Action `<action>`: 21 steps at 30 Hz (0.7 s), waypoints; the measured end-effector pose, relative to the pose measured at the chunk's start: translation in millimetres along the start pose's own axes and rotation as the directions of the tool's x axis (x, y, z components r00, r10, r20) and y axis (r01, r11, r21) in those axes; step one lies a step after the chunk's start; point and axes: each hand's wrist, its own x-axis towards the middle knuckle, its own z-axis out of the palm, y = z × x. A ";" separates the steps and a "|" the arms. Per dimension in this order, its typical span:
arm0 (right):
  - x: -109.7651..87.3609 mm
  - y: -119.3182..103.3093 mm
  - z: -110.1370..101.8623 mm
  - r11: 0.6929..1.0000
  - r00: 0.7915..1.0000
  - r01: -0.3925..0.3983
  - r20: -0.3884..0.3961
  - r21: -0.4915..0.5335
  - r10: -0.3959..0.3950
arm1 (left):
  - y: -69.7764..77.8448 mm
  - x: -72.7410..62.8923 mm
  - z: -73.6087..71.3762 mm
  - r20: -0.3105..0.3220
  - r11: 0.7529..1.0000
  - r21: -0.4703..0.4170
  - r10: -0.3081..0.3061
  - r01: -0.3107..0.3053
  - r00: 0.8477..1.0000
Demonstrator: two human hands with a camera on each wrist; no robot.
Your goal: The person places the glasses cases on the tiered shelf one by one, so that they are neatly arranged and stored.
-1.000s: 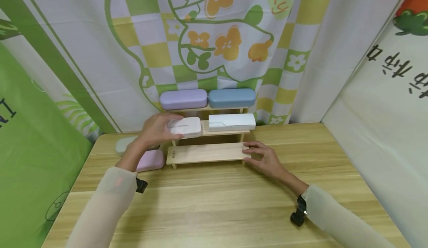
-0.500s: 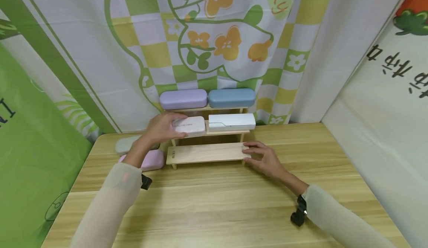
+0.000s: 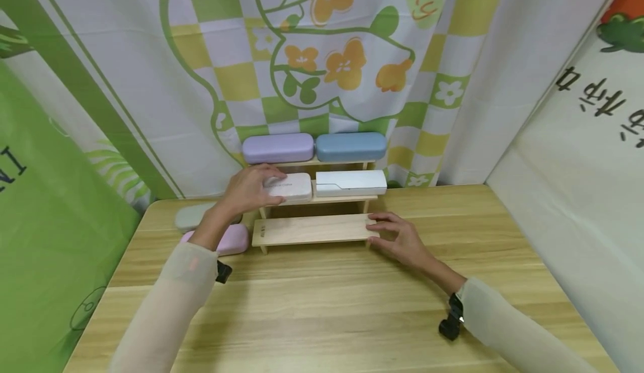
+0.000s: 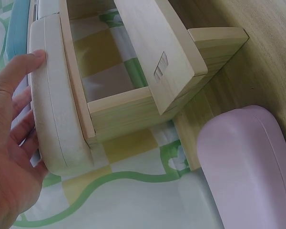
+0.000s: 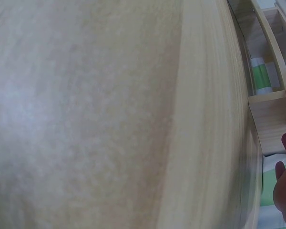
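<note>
My left hand (image 3: 247, 190) grips an off-white glasses case (image 3: 298, 187) by its left end, thumb in front and fingers behind. The case sits on the left of the middle step of a wooden tiered rack (image 3: 312, 231), close beside a white glasses case (image 3: 351, 183). In the left wrist view, the off-white case (image 4: 55, 95) lies along the edge of that step. With thumb and fingers, my right hand (image 3: 402, 242) holds the right end of the lowest step. The right wrist view catches only part of that hand (image 5: 285, 191), at the rack's side.
On the top step, a lilac glasses case (image 3: 278, 148) and a blue one (image 3: 351, 147) stand side by side. Left of the rack, a pink case (image 3: 234, 240) and a grey-green case (image 3: 192, 217) lie on the table (image 3: 322, 311), partly behind my left forearm. A patterned curtain (image 3: 347, 82) hangs behind.
My left hand has slid the off-white glasses case rightward along the middle step, closer to the white case. My right hand has stayed at the end of the lowest step.
</note>
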 end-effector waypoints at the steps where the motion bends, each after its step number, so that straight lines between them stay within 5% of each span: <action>1: 0.1 -0.1 -0.2 1.000 1.000 -0.003 0.001 0.000 0.003 | 0.0 0.2 0.1 -0.002 1.000 -0.001 -0.002 0.002 1.000; 14: -1.0 3.8 0.1 1.000 1.000 0.005 -0.003 0.000 -0.005 | 5.2 1.4 2.7 -0.017 1.000 0.011 -0.002 0.002 1.000; 21: -0.1 5.2 0.8 0.999 1.000 0.029 -0.008 -0.017 -0.029 | 5.3 -3.7 1.5 -0.054 0.998 0.028 0.050 -0.048 0.997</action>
